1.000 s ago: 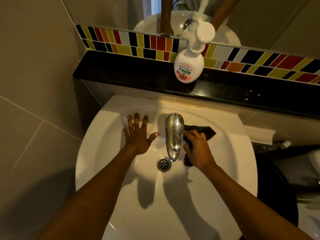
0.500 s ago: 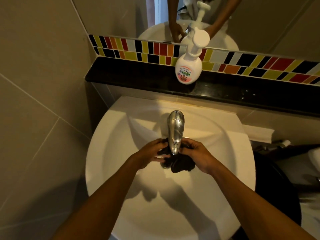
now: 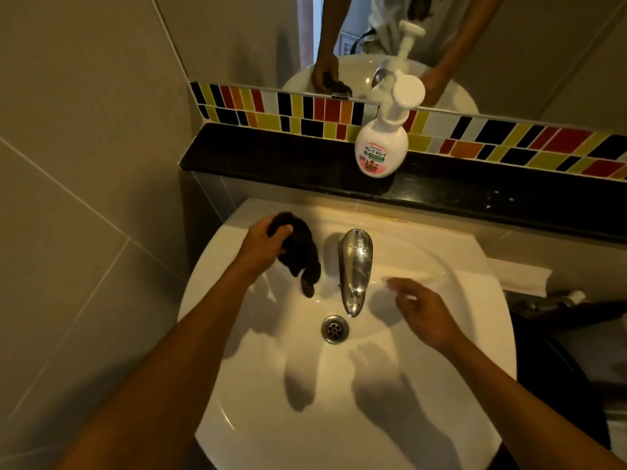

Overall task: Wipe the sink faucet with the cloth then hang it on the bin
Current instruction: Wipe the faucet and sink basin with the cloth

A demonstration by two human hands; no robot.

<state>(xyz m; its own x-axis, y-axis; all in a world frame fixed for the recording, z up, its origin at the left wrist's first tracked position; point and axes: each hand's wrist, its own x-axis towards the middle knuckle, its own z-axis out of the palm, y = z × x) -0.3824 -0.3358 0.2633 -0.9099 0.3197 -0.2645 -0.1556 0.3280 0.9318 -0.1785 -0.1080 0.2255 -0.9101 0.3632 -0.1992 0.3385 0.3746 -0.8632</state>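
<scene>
A chrome faucet [image 3: 354, 269] reaches out over the white sink [image 3: 424, 401], its spout above the drain [image 3: 335, 329]. My left hand [image 3: 263, 247] is left of the faucet and grips a dark cloth [image 3: 300, 256], which hangs down from my fist over the basin without touching the faucet. My right hand [image 3: 420, 313] hovers to the right of the spout, fingers loosely apart and blurred, holding nothing. A black round object [image 3: 559, 374] at the right edge may be the bin; only part of it shows.
A white pump soap bottle [image 3: 381, 147] stands on the black ledge [image 3: 271, 157] behind the sink. Above the ledge run coloured tiles and a mirror. A grey tiled wall closes the left side. A white folded towel [image 3: 522, 276] lies right of the sink.
The cloth has passed from under the spout, where both hands held it, to my left hand alone and moved up and left. My right hand has let go and drawn back to the right.
</scene>
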